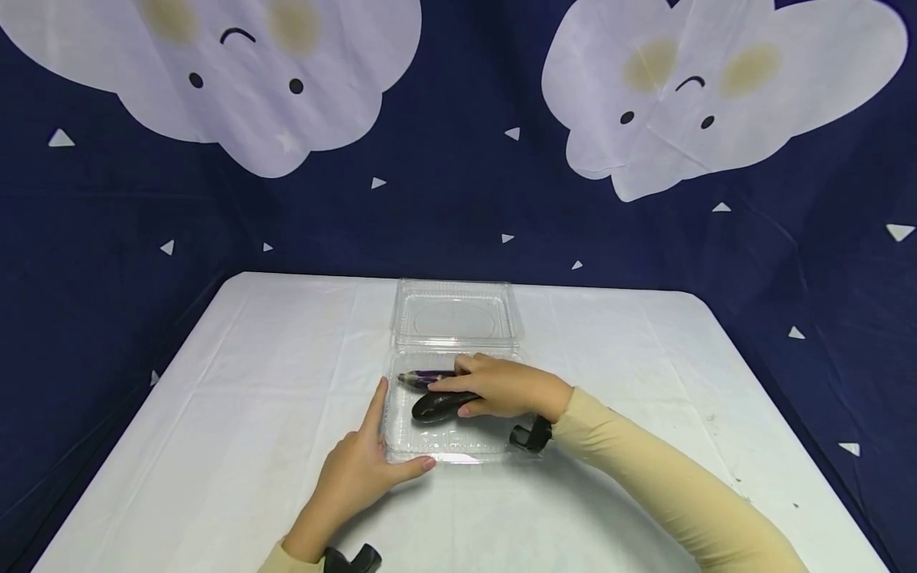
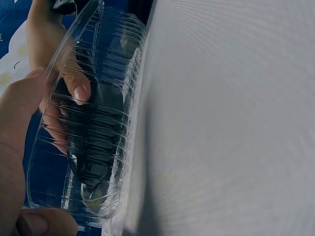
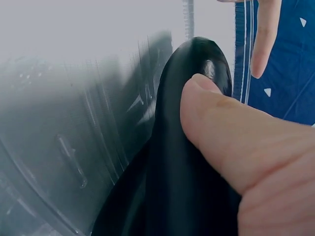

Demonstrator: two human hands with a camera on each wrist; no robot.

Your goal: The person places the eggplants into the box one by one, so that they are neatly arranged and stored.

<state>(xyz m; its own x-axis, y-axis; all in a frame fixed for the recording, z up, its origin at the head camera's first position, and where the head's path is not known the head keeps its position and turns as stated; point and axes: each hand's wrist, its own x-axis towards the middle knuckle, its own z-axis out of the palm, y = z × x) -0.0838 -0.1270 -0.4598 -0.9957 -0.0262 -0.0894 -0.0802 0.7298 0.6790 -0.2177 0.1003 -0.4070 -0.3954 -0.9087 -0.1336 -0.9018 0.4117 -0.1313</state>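
Right fingers pinch one of two glossy dark oblong eggplants inside a clear plastic clamshell, left fingers spread, lid still open.

the nearer eggplant is black, the backdrop cloud-patterned navy.

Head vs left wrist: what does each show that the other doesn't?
Only head plainly: open lid, left sleeve, right sleeve, far corners of the white table.

Only left wrist: close side-on view of the container's ribbed outer wall, with the right hand partly seen through it.

Both: clear container, both hands, dark eggplant, navy backdrop.
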